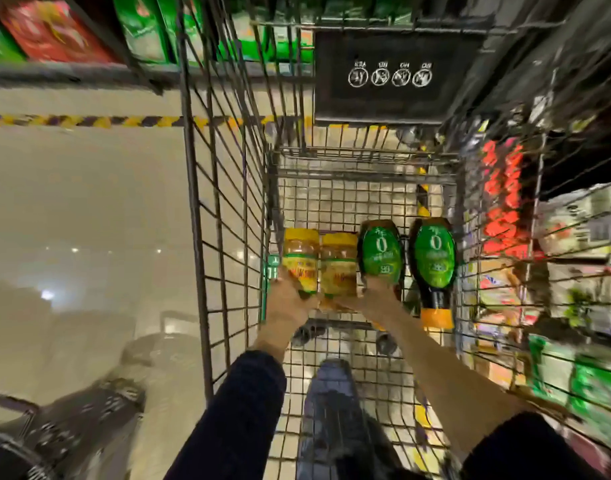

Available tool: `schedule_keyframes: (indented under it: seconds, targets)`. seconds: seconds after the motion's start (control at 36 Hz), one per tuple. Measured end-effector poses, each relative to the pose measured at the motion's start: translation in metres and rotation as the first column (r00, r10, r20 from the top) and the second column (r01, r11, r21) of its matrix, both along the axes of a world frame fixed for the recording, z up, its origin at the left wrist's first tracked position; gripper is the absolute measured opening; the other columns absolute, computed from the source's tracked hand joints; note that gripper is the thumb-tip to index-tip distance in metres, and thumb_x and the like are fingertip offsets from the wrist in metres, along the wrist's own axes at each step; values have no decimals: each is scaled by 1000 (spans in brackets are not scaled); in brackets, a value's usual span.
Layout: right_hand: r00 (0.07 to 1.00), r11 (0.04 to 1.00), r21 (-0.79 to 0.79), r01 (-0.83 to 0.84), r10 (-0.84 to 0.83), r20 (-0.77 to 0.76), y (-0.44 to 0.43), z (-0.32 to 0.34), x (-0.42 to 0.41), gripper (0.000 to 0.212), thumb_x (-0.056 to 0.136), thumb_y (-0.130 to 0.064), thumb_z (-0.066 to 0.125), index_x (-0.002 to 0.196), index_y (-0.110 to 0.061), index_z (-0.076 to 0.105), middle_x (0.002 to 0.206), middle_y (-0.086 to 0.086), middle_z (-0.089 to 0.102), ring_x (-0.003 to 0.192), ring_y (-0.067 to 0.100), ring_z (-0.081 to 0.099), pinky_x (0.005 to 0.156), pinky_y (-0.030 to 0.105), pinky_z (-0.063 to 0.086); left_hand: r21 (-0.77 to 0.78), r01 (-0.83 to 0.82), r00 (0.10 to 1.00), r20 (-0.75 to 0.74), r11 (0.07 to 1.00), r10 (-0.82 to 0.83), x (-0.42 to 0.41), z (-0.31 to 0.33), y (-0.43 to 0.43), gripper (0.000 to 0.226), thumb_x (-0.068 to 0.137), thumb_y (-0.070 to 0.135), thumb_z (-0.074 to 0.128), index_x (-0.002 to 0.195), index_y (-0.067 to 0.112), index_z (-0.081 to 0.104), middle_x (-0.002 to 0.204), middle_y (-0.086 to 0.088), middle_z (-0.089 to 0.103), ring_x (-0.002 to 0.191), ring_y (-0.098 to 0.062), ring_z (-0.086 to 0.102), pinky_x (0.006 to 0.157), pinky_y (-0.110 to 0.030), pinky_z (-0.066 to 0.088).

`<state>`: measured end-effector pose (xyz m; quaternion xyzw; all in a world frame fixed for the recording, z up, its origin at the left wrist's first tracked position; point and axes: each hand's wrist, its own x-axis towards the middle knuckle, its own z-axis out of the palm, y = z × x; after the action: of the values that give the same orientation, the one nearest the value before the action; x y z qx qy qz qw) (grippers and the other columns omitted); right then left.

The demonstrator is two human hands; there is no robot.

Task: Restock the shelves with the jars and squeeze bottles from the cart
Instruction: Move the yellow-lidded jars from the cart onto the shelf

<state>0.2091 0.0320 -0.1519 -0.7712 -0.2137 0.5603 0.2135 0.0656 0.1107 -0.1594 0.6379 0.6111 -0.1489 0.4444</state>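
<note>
Four items lie in the grey wire cart (228, 202), two yellow-lidded clear jars of amber stuff and two dark, green-labelled squeeze bottles. The left grip (290, 299) is clasped round the bottom of the outer jar (301, 261). The second jar (338, 268) touches it, between the two grips. The right grip (373, 299) grasps the cap end of the nearer squeeze bottle (380, 251), and the other squeeze bottle (434, 261) lies just beside it, on its outer side. All four are yet to be shelved, so the restocking seems barely begun. The shelves (581, 237) stand further out to the right.
</note>
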Motion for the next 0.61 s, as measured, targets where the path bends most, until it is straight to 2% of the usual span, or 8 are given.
schedule_keyframes:
  seconds: [0.03, 0.08, 0.19, 0.31, 0.47, 0.53, 0.61]
  targets:
    - [1000, 1000, -21, -3, 3, 0, 3, -2, -3, 50, 72, -8, 77, 115, -12, 53, 112, 7, 60, 111, 24, 56, 91, 25, 46, 5, -6, 1000, -2, 1000, 6, 1, -1, -1, 62, 79, 25, 73, 127, 7, 39, 104, -1, 57, 99, -19, 57, 77, -22, 42]
    - [999, 996, -77, -42, 44, 25, 8, -6, -7, 52, 74, -22, 76, 119, -6, 55, 115, 7, 61, 109, 21, 55, 90, 28, 43, 24, -22, 1000, 3, 999, 22, 1, -7, -2, 67, 77, 30, 74, 129, 9, 38, 110, 0, 55, 103, -20, 58, 80, -23, 42]
    - [994, 979, -188, -74, 87, 63, 14, -22, -10, 58, 75, -32, 74, 121, -1, 55, 121, 16, 61, 114, 29, 56, 97, 34, 45, 20, -56, 998, 13, 998, 56, 4, -15, -1, 70, 74, 28, 78, 128, 8, 39, 117, -9, 57, 107, -24, 59, 89, -29, 48]
    - [992, 973, -220, -73, 93, 85, 17, -32, -8, 59, 73, -38, 75, 118, -3, 57, 117, 13, 63, 111, 24, 57, 80, 19, 40, -23, -55, 996, -68, 998, 54, 6, -23, 5, 80, 68, 37, 81, 127, 10, 33, 115, -10, 58, 108, -29, 59, 92, -42, 50]
    - [978, 973, -198, -119, 149, 146, 20, -35, -9, 63, 66, -47, 78, 113, -8, 61, 110, 11, 67, 103, 23, 62, 82, 27, 47, -105, -25, 990, -139, 994, 10, 8, -23, 16, 68, 72, 36, 78, 121, 11, 37, 113, -5, 58, 105, -23, 57, 88, -32, 45]
    - [974, 973, -206, -103, 141, 179, 21, -36, -10, 63, 63, -48, 79, 109, -8, 62, 104, 9, 68, 95, 20, 62, 74, 24, 47, -137, -80, 992, -112, 987, 65, 8, -22, 18, 65, 72, 33, 79, 120, 13, 39, 113, -3, 57, 100, -19, 54, 89, -31, 45]
    - [970, 971, -225, -85, 132, 204, 21, -32, -11, 59, 63, -47, 79, 105, -9, 63, 89, 3, 62, 80, 13, 54, 67, 21, 41, -157, -174, 985, -46, 972, 168, 9, -18, 19, 64, 71, 26, 80, 121, 13, 43, 116, -2, 58, 109, -22, 54, 97, -36, 45]
